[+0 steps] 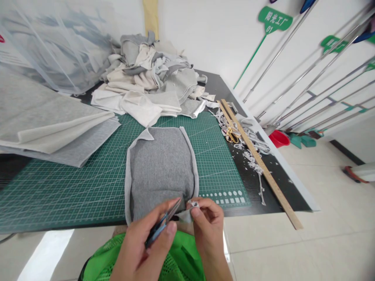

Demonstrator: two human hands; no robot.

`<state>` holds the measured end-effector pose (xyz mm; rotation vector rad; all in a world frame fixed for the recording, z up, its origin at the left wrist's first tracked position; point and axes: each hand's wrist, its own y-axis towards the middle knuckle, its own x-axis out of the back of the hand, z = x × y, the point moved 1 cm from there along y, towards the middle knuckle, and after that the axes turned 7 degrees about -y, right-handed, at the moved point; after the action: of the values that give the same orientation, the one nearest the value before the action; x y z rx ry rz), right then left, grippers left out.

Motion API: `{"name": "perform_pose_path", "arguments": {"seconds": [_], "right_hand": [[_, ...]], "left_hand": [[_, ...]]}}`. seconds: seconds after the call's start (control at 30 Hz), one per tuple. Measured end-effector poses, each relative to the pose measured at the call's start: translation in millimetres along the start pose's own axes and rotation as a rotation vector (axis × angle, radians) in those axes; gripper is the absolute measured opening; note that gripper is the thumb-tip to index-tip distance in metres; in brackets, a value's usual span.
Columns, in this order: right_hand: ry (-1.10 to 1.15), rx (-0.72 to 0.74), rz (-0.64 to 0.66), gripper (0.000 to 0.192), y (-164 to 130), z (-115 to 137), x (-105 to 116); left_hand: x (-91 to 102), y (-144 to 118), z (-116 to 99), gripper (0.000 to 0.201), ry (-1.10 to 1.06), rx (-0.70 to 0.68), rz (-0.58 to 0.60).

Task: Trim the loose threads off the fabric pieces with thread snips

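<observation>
Counter (258,183) with green cutting mat (73,187): fabric trimming.
Left hand (146,246) grips snips (162,224); right hand (206,222) pinches grey fabric piece (161,164) edge.

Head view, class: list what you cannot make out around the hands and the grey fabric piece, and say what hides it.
1. Head view: the snips in the left hand; fingers cover most of them, so the blade tips are unclear.
2. Near edge of the grey fabric piece: hidden behind both hands.
3. The scrap pinched by the right hand: too small to identify.
4. Gold scissors by the wooden ruler: partly buried in trimmings.
</observation>
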<state>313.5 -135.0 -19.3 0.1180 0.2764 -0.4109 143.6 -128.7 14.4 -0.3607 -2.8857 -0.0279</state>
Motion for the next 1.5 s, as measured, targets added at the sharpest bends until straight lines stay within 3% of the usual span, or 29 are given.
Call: {"name": "perform_pose_path", "arguments": {"seconds": [0.3,0.67,1.5], "right_hand": [[0.046,0.018,-0.021,0.008,-3,-3,-2],[0.022,0.088,0.031,0.007,-4,-2,-4],[0.035,0.107,0.065,0.013,-7,-5,-2]], "left_hand": [[-4.4,-10,1,0.035,0.043,-0.03,0.044],[-11.7,-4,-10,0.036,0.108,-0.074,0.083],[-18.0,3,-26,0.029,0.098,-0.258,-0.039]]}}
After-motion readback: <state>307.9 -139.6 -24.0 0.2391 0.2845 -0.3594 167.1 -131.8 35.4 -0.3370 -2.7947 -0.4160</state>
